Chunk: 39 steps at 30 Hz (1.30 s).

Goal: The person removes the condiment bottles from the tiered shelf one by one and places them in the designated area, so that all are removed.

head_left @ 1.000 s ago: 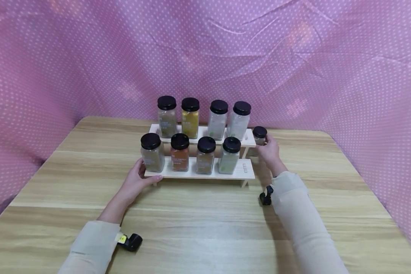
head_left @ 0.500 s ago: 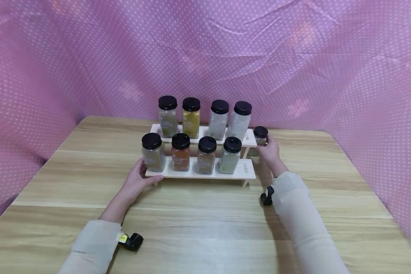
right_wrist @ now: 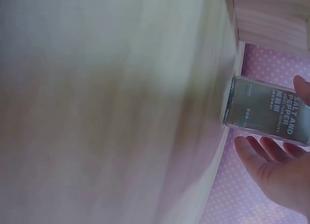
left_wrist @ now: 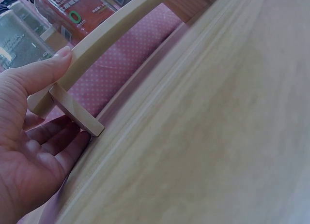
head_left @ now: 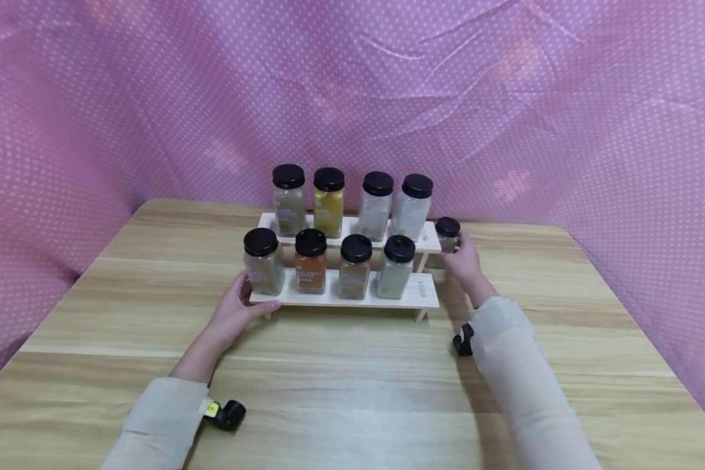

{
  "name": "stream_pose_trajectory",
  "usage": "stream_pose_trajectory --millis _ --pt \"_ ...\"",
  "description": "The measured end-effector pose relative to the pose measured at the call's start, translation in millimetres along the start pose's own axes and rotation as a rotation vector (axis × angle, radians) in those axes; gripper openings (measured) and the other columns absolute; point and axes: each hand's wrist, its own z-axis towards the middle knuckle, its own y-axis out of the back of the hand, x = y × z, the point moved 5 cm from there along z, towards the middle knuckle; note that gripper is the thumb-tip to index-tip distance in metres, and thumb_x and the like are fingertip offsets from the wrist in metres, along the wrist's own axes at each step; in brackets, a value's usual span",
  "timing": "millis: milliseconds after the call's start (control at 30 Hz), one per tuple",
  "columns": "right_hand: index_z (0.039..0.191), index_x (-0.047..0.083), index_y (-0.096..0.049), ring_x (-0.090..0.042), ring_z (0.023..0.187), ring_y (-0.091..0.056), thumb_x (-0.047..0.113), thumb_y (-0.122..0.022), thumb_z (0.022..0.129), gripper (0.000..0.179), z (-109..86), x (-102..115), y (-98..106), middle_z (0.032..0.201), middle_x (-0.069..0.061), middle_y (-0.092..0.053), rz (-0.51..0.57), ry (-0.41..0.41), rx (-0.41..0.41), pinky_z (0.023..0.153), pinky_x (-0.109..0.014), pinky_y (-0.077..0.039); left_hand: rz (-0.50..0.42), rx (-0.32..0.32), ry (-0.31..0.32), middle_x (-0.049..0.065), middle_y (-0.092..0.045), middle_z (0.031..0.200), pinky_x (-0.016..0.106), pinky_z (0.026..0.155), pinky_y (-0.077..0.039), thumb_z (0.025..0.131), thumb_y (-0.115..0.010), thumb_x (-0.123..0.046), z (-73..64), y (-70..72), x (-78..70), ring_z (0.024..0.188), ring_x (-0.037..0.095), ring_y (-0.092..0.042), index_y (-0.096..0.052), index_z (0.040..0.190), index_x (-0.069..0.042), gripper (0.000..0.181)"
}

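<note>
1. Right sleeve (head_left: 529, 378) and its black wrist camera (head_left: 463, 340) have shifted slightly outward, to the right, since the frame 0.5 s earlier. Jars, rack and left hand: no clear shift.
2. Salt jar (right_wrist: 264, 108): label reads "SALT AND PEPPER", under it "SELECTION QUALITY", plus Chinese characters and smaller print, too blurred to read. Jar is just beside the rack's right end, near its rear shelf, black lid up. Contact of base with table (head_left: 352, 385): cannot tell.
3. Red jar (head_left: 311, 275), front row, second from left: "RED" and "PEPPER" legible in left wrist view; green mark and barcode also visible.
4. Rack (head_left: 421, 292): lettering on right end of front shelf, too small to read. Yellow tag (head_left: 211, 409) on left wrist, likewise.
5. Right hand (head_left: 464, 262): grips salt jar, thumb over the label side, fingers along the opposite side. Forearm reaches forward and inward.
6. Left hand (head_left: 233, 312): holds rack's front left corner, thumb on board, fingers below, near the leg (left_wrist: 77, 112).
7. Eight black-lidded jars upright on rack, four per shelf; yellow jar (head_left: 329, 215) second from left, rear.
</note>
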Motion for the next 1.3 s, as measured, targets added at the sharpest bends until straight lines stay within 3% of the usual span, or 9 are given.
stream_pose_trajectory --millis 267,767,1300 --pt "0.131 -0.005 -0.023 -0.04 0.111 -0.037 0.003 -0.064 0.073 0.071 -5.7 2 3 0.125 -0.029 -0.034 -0.011 -0.018 0.052 0.09 -0.04 -0.035 0.0 0.002 -0.006 0.018 -0.026 0.135 0.037 0.1 -0.019 0.071 -0.071 -0.012 0.0 0.7 -0.3 0.123 0.026 -0.024 -0.017 0.135 -0.002 0.084" --pt "0.133 -0.002 -0.019 -0.04 0.114 -0.032 0.016 -0.068 0.073 0.08 -22.3 9 21 0.127 -0.027 -0.031 -0.027 -0.029 0.073 0.091 -0.044 -0.032 -0.005 0.008 -0.012 0.019 -0.025 0.135 0.037 0.1 -0.018 0.071 -0.071 -0.011 0.6 1.4 -0.4 0.123 0.026 -0.023 -0.016 0.135 -0.001 0.085" --pt "0.133 -0.003 -0.021 -0.038 0.114 -0.034 0.017 -0.067 0.075 0.077 -46.7 16 31 0.127 -0.026 -0.032 -0.008 0.013 0.092 0.091 -0.044 -0.033 -0.007 0.011 0.0 0.018 -0.024 0.136 0.039 0.1 -0.017 0.071 -0.071 -0.013 1.1 0.3 -0.5 0.123 0.026 -0.022 -0.016 0.135 -0.002 0.085"
